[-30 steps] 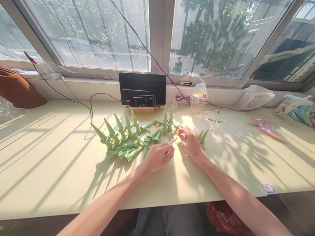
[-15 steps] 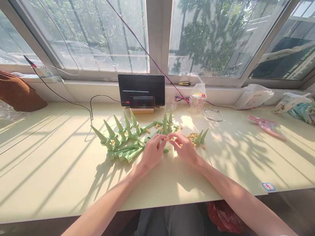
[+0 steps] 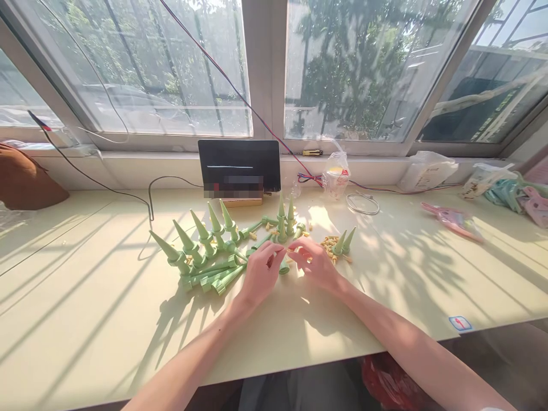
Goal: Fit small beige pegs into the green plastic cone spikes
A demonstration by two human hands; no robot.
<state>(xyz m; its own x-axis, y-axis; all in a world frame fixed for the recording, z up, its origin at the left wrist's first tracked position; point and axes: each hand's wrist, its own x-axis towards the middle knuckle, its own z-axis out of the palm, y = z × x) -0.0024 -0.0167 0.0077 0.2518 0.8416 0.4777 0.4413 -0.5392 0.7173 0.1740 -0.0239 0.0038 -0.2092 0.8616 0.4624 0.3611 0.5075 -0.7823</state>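
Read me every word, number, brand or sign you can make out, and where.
Nothing reads for certain.
Sticker: red mark, perhaps "1"; too small to be sure.
Clear bag: red print, too blurred.
White bag: faint print, too small.
Small bag: dark print, too blurred.

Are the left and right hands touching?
Cannot tell: in the head view, the left hand and right hand are too close to show contact or a gap.
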